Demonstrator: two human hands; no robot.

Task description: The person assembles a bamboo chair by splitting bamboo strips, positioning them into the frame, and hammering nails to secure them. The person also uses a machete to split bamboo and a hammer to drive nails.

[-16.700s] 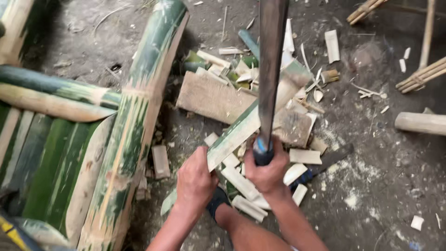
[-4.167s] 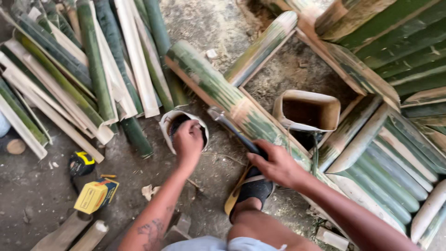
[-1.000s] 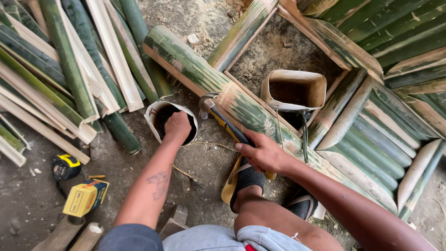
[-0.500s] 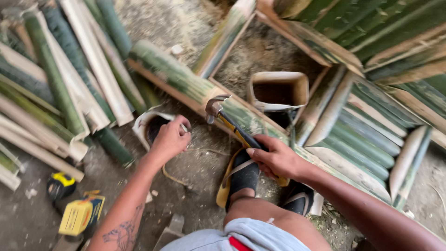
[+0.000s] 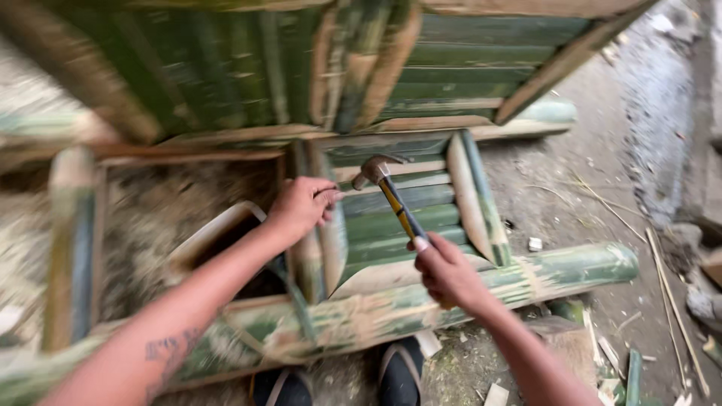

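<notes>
My right hand (image 5: 445, 272) grips the yellow and black handle of a claw hammer (image 5: 387, 192), its metal head raised over a panel of split green bamboo slats (image 5: 398, 218). My left hand (image 5: 302, 206) is closed at the top of an upright bamboo slat (image 5: 325, 248) on the panel's left edge; whether it pinches a nail I cannot tell. A thick green bamboo pole (image 5: 421, 304) lies across the front, under both forearms. The left part of the view is blurred.
A larger bamboo slat frame (image 5: 301, 68) stands behind. An open box-like container (image 5: 214, 237) sits left of the panel. My feet in dark sandals (image 5: 402, 376) rest on the dirt floor among bamboo chips and thin sticks (image 5: 662, 271) at the right.
The view has swung round. My left hand left the round tin and now holds a slat on the bamboo panel. My right hand has lifted the hammer over that panel.
</notes>
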